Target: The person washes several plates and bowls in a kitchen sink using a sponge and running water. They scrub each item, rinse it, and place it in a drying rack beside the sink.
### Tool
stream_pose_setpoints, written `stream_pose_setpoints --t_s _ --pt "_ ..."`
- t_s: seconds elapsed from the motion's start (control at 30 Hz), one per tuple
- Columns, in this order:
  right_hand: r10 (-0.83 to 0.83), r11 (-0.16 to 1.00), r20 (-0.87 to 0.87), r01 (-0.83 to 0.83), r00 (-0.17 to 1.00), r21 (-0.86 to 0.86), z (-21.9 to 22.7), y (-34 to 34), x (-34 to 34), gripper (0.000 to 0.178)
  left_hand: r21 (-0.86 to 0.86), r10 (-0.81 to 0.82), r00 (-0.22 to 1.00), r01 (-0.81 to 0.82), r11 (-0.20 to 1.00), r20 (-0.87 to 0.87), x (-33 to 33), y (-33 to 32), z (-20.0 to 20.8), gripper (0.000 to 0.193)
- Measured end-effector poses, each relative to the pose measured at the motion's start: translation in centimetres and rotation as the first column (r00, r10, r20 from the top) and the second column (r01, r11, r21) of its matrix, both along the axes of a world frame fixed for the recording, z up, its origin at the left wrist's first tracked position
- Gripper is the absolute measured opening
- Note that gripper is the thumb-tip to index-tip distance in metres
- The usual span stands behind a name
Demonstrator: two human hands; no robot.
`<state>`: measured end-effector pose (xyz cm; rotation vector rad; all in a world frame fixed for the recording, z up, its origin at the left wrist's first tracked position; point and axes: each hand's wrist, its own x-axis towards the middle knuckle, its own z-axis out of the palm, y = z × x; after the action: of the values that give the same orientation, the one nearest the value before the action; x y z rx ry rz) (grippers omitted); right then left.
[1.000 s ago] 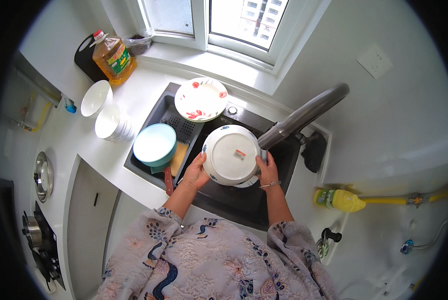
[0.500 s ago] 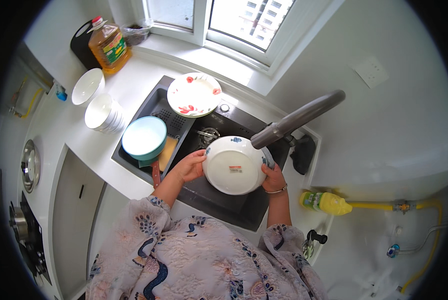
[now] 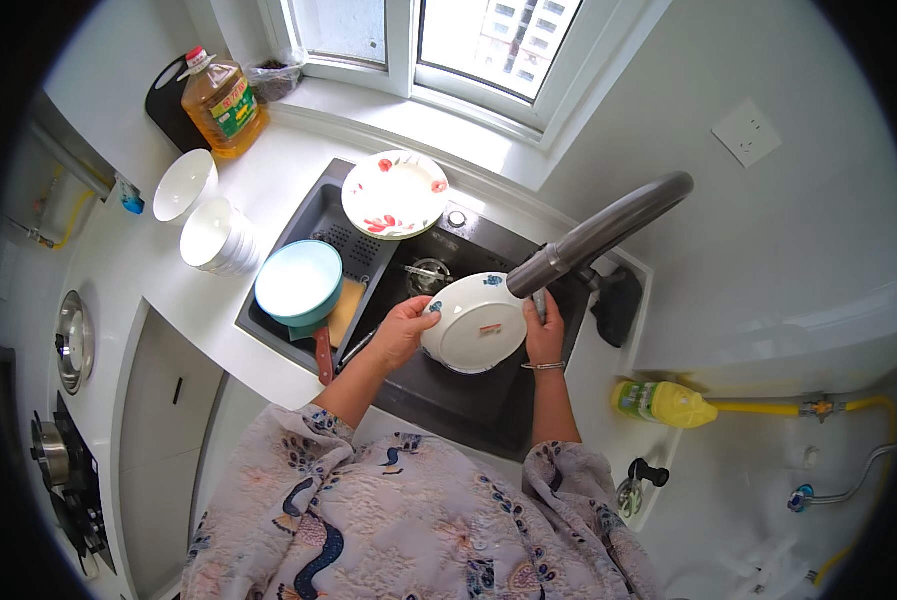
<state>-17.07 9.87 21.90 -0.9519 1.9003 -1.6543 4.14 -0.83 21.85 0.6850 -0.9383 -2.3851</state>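
Note:
A white plate (image 3: pixel 474 338) with blue marks on its rim is held over the dark sink (image 3: pixel 449 402), tilted, its underside with a small label facing me. My left hand (image 3: pixel 404 334) is closed on the plate's left edge. My right hand (image 3: pixel 546 332) grips the right edge, its fingers partly hidden behind it. Just above the plate hangs the end of the grey faucet (image 3: pixel 609 228); no water can be made out. A metal drain fitting (image 3: pixel 427 276) shows in the basin behind the plate.
A flowered plate (image 3: pixel 396 196) rests across the sink's far side. At left, a light blue bowl (image 3: pixel 299 282) sits near a brown-handled tool (image 3: pixel 325 355). White bowls (image 3: pixel 217 236) and an oil jug (image 3: pixel 225 108) stand on the counter. A yellow bottle (image 3: pixel 666 404) is at right.
The plate has tilted, so its underside looks narrower. My left hand has shifted right and turned further over the rim. Both hands still hold the plate.

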Motion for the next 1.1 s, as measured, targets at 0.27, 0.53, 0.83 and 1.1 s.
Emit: stream_pose_setpoints --t_s 0.27,0.53,0.83,1.1 --pt "0.221 0.975 -0.759 -0.139 0.612 0.172 5.5 -3.0 7.9 0.032 -0.254 0.212 0.976 -0.194 0.948 0.048 -1.3 1.0 -0.1 0.020" --pt "0.105 0.992 -0.780 -0.116 0.617 0.042 4.4 -4.2 6.4 0.025 -0.167 0.191 0.975 -0.171 0.971 0.112 -0.7 1.2 0.2 0.019" --pt "0.063 0.994 0.367 -0.024 0.928 -0.108 0.7 -2.3 1.2 0.027 0.261 0.211 0.962 -0.162 0.952 -0.171 1.6 0.8 -0.4 0.028" --pt "0.298 0.945 0.805 -0.038 0.513 -0.326 2.1 2.2 3.8 0.029 0.607 0.288 0.884 -0.005 0.795 -0.369 1.9 1.0 -4.2 0.036"
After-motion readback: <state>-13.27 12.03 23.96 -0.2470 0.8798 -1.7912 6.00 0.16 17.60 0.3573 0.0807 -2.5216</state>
